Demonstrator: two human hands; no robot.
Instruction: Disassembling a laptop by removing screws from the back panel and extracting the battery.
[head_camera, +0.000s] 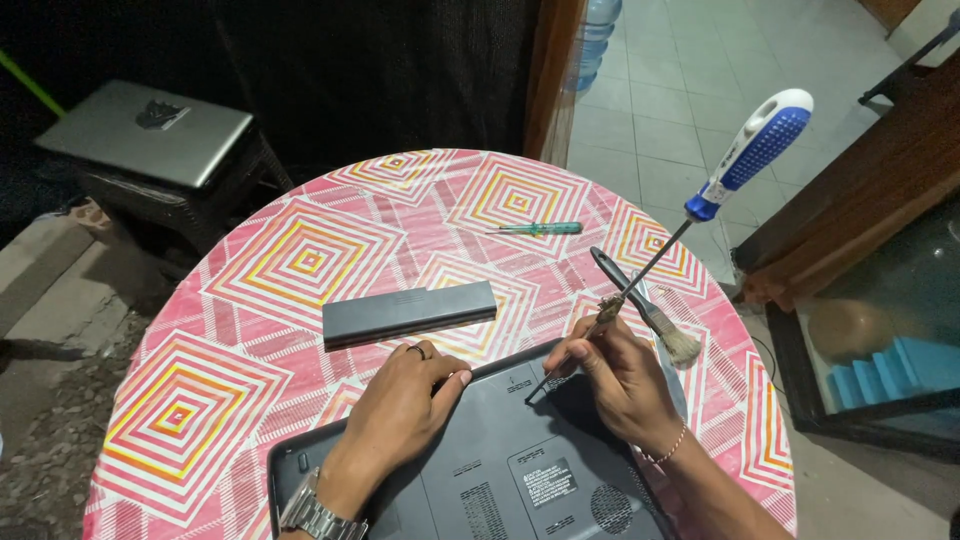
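Nearest us, at the tabletop's (250, 330) near edge, lies an upturned dark laptop (500, 470). Our left hand (405, 400) rests flat on its base, fingers together, pressing down. Our right hand (615, 370) pinches the shaft of a blue-and-white screwdriver (700, 205), tip set on the laptop's far edge, handle tilted up toward the right. Just beyond the right hand lies a brush (650, 310). We note a black battery (410, 312) near the tabletop's middle, apart from the laptop, and a small green screwdriver (540, 228) toward the far edge.
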